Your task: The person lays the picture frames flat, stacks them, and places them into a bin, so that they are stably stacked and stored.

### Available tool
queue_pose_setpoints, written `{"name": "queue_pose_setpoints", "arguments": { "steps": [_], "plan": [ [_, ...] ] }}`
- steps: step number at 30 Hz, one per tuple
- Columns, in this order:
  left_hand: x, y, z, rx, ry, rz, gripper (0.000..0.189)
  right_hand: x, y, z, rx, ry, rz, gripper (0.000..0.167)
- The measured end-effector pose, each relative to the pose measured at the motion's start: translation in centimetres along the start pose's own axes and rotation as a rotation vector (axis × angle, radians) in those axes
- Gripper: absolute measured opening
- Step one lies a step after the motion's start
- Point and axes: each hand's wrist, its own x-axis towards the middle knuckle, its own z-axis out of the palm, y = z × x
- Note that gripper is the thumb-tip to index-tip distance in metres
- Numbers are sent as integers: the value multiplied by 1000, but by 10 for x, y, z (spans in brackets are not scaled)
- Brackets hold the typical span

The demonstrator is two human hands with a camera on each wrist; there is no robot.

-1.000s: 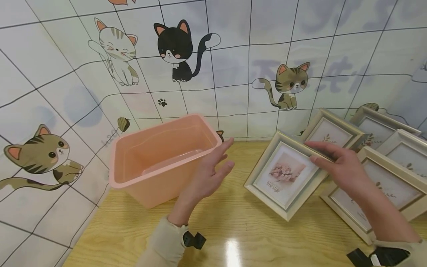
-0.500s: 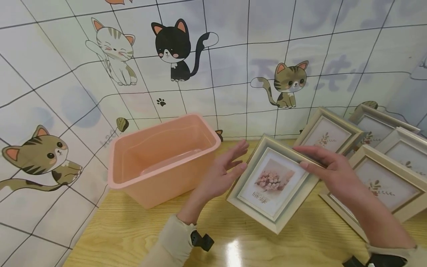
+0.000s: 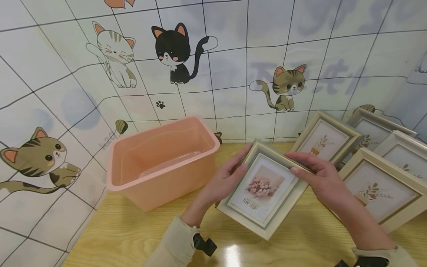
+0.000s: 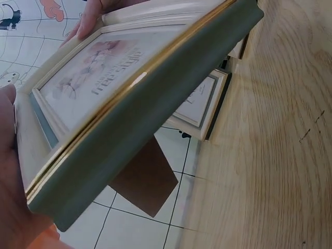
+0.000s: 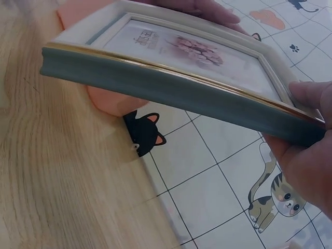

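Note:
Both hands hold one cream picture frame (image 3: 263, 189) with a gold edge and a pink flower print, raised above the table and tilted. My left hand (image 3: 227, 181) grips its left side, thumb on the front. The right hand (image 3: 321, 176) pinches the upper right side, thumb on the front and fingers behind. In the left wrist view a brown stand flap (image 4: 148, 181) sticks out below the frame's grey-green side. The right wrist view shows the right thumb (image 5: 308, 93) over the frame's corner.
A pink plastic bin (image 3: 176, 181) stands open on the wooden table (image 3: 133, 241) to the left. Several similar frames, one of them a cream frame with a plant print (image 3: 380, 193), stand at the right. A cat-patterned wall covering (image 3: 230, 74) rises behind.
The right hand has brought the picture frame leftward and nearer. My left hand has moved from beside the bin to the frame and now grips its left side.

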Motion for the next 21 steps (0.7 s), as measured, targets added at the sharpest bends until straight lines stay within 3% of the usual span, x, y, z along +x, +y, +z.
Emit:
{"name": "queue_pose_setpoints", "arguments": {
  "steps": [17,21],
  "plan": [
    [-4,-1,-6,42,-53,-28,56,-1,11,-3,162,81,-11,39],
    [-6,-4,-8,77,-57,-41,56,-2,11,-4,153,89,10,38]
  ]
}}
